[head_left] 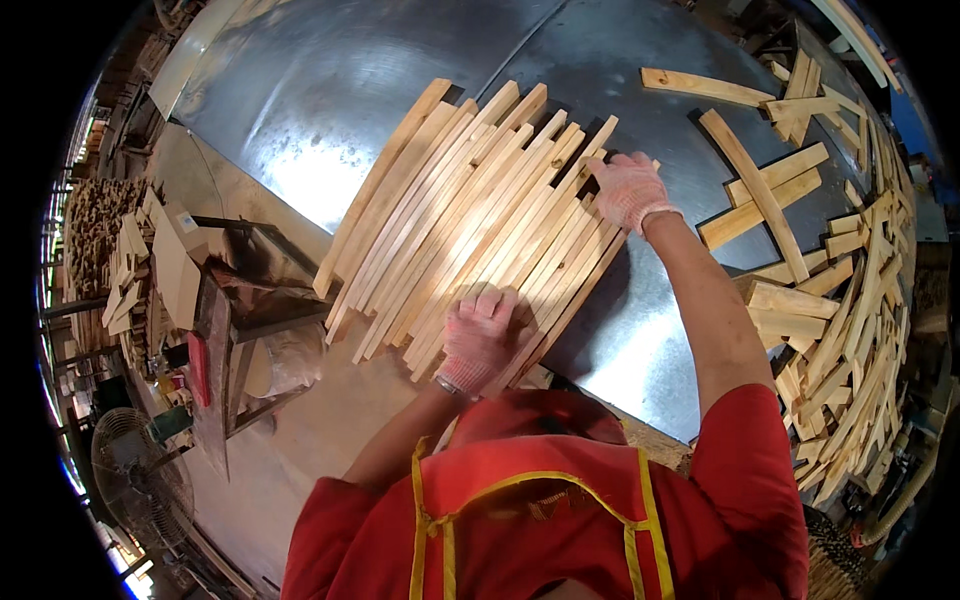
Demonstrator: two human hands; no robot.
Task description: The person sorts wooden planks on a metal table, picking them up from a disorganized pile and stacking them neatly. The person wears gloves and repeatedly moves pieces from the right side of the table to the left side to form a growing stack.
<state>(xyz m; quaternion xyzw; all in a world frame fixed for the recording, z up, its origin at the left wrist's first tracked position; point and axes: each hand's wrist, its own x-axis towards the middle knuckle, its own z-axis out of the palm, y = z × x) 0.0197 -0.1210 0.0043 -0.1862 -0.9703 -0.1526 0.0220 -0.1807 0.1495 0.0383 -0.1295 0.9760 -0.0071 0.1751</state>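
Long pale wooden strips (440, 220) lie side by side in a slanting row on the metal tabletop, their ends uneven. My left hand (480, 338), in a pinkish knit glove, is at the near ends toward the right of the row, its fingers bent over the strips. A matching glove covers my right hand (635, 190), which is closed round the far end of strips at the row's right edge. Its thumb side touches the wood, and its palm is hidden. Some near ends stick out past the table's near edge.
Loose strips (755, 190) lie crossed on the right of the metal tabletop (640, 385), beside a large heap of wood pieces (850, 350). At left stand a wooden stand (235, 340), stacked wood (95, 235) and a floor fan (140, 475).
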